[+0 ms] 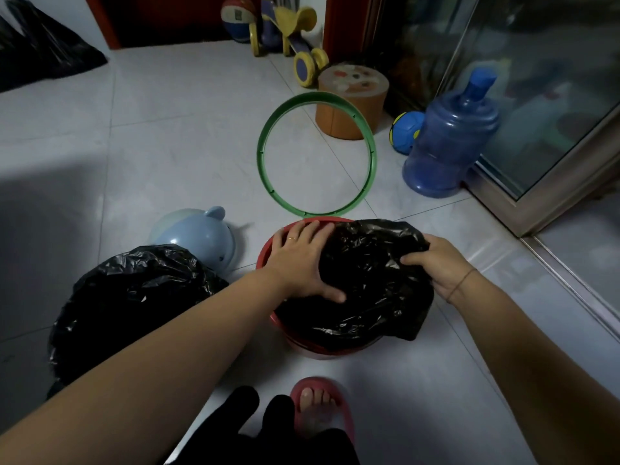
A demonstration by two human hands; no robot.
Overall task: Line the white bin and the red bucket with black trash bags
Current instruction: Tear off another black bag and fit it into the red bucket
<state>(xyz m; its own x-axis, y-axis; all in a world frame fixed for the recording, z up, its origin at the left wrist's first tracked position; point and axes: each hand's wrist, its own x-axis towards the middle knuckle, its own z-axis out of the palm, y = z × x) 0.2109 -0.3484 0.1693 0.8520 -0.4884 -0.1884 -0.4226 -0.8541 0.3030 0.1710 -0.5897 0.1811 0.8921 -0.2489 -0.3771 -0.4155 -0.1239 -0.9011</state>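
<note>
A slippered foot (318, 409) stands beside the red bucket (315, 351). Left hand (302, 260), fingers spread flat, presses the black bag (369, 290); right hand (439, 263) grips its edge.

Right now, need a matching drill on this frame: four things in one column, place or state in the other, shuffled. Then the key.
Things
1. ring
2. jug
3. left hand
4. right hand

Place or state
A. grips the edge of the bag in the bucket
B. lies on the floor beyond the bucket
C. presses flat on that bag
D. stands by the glass door

Pairs: 1-B, 2-D, 3-C, 4-A
</note>
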